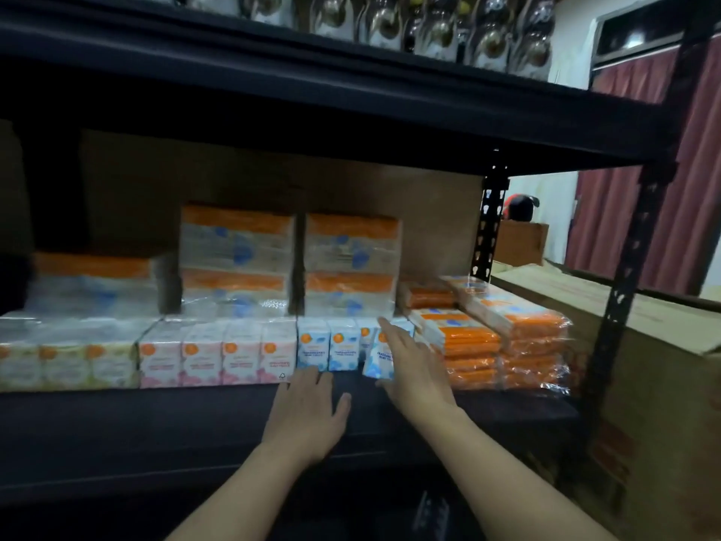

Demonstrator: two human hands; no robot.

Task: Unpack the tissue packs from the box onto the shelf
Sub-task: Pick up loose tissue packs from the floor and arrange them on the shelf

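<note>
A row of small tissue packs stands along the front of the dark shelf (195,415): yellow ones (66,361) at the left, pink ones (218,357) in the middle, blue ones (327,349) to their right. My right hand (413,369) holds one blue tissue pack (376,359) tilted at the right end of the blue row, thumb under it and fingers stretched along its side. My left hand (308,411) rests flat on the shelf, its fingertips at the foot of the blue packs.
Larger orange-topped tissue bundles (351,263) are stacked behind the row. Flat orange packs (507,337) are piled at the shelf's right end. A black shelf post (624,306) stands at the right, with an open cardboard box (655,329) beyond it. Another shelf board hangs overhead.
</note>
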